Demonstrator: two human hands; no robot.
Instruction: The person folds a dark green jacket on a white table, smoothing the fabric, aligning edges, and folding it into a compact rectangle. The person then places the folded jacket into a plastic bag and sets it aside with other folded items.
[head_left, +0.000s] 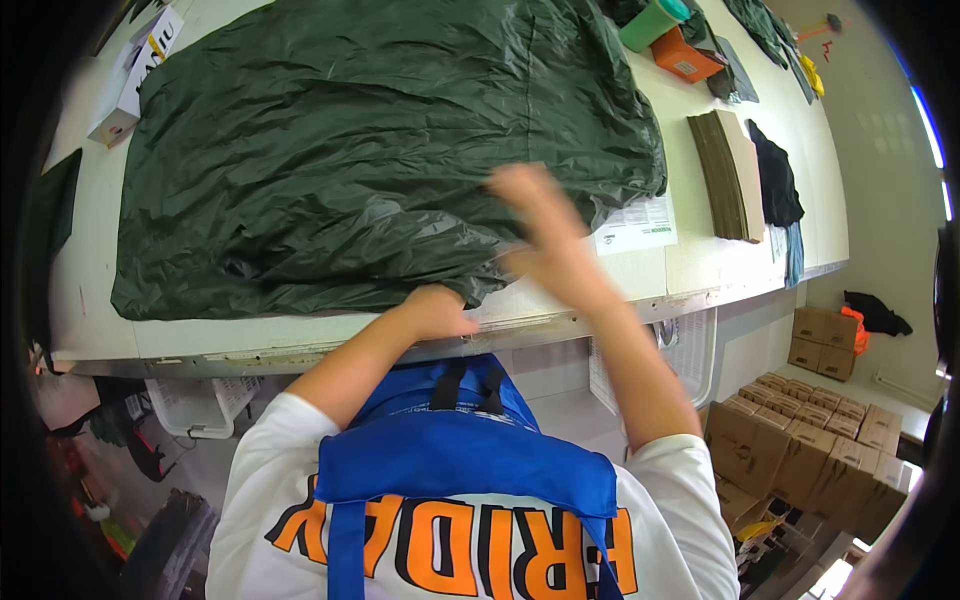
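A dark green sheet (370, 150) lies spread on the table (700, 250). The left hand (440, 310) grips its near edge; the right hand (545, 235), blurred, rests flat and unclenched on it.

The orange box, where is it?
In the head view, the orange box sits at the table's far right, beside a green cup, past the dark green sheet.

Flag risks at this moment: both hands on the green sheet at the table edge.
1. The dark green sheet reaches the near table edge; a pull by the left hand could slide it off.
2. The right hand is motion-blurred, so its contact is unclear; a fast sweep could crease the fabric.
3. The printed paper lies partly under the sheet's corner and may get dragged.
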